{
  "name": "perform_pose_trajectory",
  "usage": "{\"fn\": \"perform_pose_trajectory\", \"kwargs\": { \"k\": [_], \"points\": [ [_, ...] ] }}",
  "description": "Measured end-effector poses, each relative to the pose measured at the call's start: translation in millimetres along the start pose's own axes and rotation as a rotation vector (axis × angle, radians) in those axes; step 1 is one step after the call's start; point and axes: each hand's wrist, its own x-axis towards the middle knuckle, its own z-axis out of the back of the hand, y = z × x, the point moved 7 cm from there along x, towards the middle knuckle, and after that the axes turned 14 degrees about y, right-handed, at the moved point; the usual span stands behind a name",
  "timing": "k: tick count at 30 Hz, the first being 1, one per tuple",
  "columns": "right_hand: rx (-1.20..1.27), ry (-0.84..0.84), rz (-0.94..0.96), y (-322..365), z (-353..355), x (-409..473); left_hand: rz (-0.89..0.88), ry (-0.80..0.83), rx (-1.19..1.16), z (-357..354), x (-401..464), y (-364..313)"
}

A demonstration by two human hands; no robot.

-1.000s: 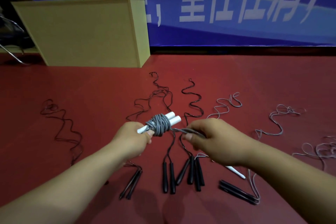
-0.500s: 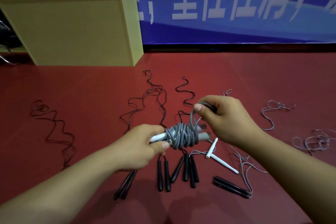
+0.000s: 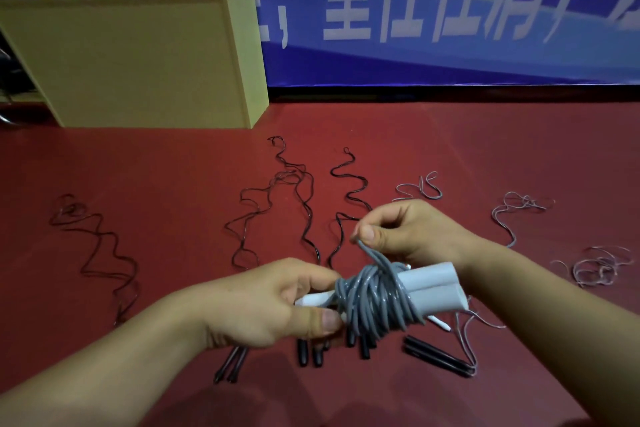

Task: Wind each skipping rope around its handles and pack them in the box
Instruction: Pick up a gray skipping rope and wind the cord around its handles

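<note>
A grey skipping rope [image 3: 375,302] is wound in a thick bundle around its two white handles [image 3: 433,288]. My left hand [image 3: 273,302] grips the near ends of those handles, thumb pressed against the coil. My right hand [image 3: 412,232] is just above and behind the bundle and pinches the rope's free end between thumb and fingers, pulling it up from the coil. The tan box [image 3: 138,62] stands at the back left on the red floor. Several unwound ropes with black handles [image 3: 311,350] lie below my hands.
Black ropes [image 3: 294,191] snake across the red floor toward the box, another one [image 3: 97,246] at the far left. Thin grey ropes [image 3: 516,211] lie loose at the right. A pair of black handles [image 3: 436,359] lies at the lower right. A blue banner [image 3: 415,10] covers the back wall.
The wound bundle has come closer to me and turned, its white handle ends now pointing right. My right hand has moved around the coil and holds the rope end above it.
</note>
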Motion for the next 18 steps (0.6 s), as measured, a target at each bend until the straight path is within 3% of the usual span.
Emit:
{"fn": "perform_pose_trajectory", "kwargs": {
  "k": [6,13,18],
  "points": [
    [0.115,0.015,0.065,-2.0,-11.5,3.8,-0.138,-0.041,-0.153,1.8,-1.6,-13.9],
    [0.03,-0.065,-0.027,-7.3,-27.8,11.8,-0.174,-0.394,-0.281,23.6,-0.6,-8.4],
    [-0.344,0.026,-0.049,-7.9,-44.8,20.2,-0.101,-0.657,-0.226,42.4,-6.8,3.8]
  ]
}}
